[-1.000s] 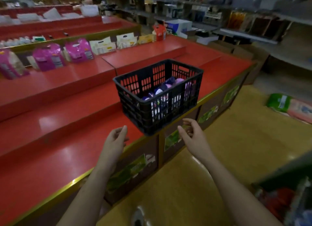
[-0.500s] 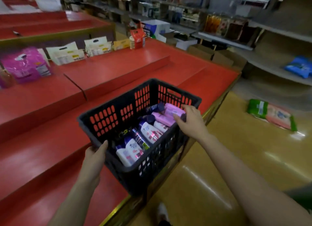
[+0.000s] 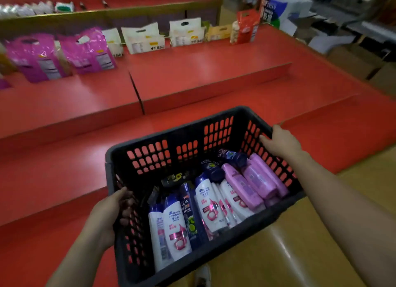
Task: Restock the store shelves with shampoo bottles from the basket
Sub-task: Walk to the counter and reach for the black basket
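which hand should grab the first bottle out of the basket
Right, probably. The right hand holds the rim of the basket directly beside the pink bottles. The left hand grips the left wall nearer the person and likely steadies the basket.

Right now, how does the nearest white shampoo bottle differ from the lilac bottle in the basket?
The white bottle has a blue cap and a pink swirl on its label; the lilac bottle is lilac all over, cap included. The white bottle lies toward the basket's left wall, the lilac bottle nearer its right wall. Both lie down, caps pointing away from the person.
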